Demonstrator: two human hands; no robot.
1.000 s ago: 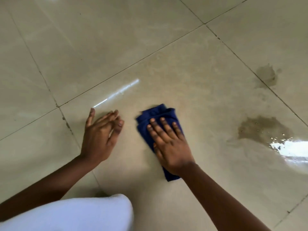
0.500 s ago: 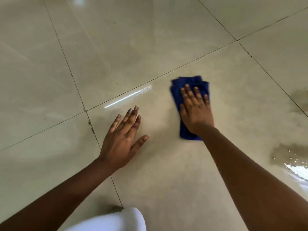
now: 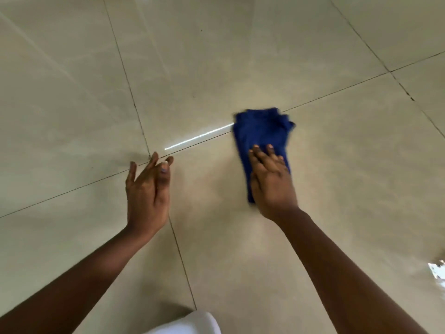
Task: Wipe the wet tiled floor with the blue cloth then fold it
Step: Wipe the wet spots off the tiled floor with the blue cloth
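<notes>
The blue cloth [image 3: 261, 131] lies bunched on the beige tiled floor [image 3: 349, 165], its far end across a grout line. My right hand [image 3: 271, 179] presses flat on the near half of the cloth, fingers spread forward, hiding that part. My left hand [image 3: 147, 189] hovers or rests on edge to the left of the cloth, fingers apart, holding nothing, just over a grout crossing.
A bright reflection streak [image 3: 199, 138] runs along the grout line left of the cloth. A shiny wet patch [image 3: 437, 271] shows at the right edge. White clothing over my knee [image 3: 187, 325] sits at the bottom middle.
My right hand has pushed the cloth forward across the tile over the last second, then slid back onto its near end. The left hand turned more on edge. The wet puddle has slipped toward the right edge.
</notes>
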